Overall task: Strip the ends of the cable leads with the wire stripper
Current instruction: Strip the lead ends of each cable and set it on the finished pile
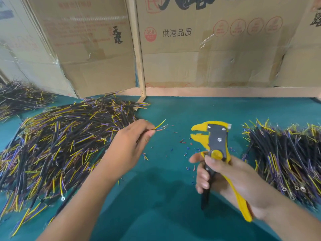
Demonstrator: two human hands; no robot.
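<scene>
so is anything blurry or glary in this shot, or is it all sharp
Head view: mostly sharp; the right hand gripping the yellow-and-grey wire stripper shows slight motion blur at its fingertips; glare streaks the clear tape on the brown cardboard boxes; wide-angle bending leans the boxes at the edges.

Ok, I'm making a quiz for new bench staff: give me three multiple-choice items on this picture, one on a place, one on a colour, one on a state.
1. The wire stripper is held in:
A left hand
B right hand
C neither hand

2. The bench mat is:
A teal
B red
C white

3. The cable leads in the left hand are:
A clamped in the stripper
B apart from it
C lying on the mat

Answers:
1 B, its fingers wrap the handles.
2 A, bare teal shows between the piles.
3 B, a gap of mat separates them from the open jaws.
</scene>
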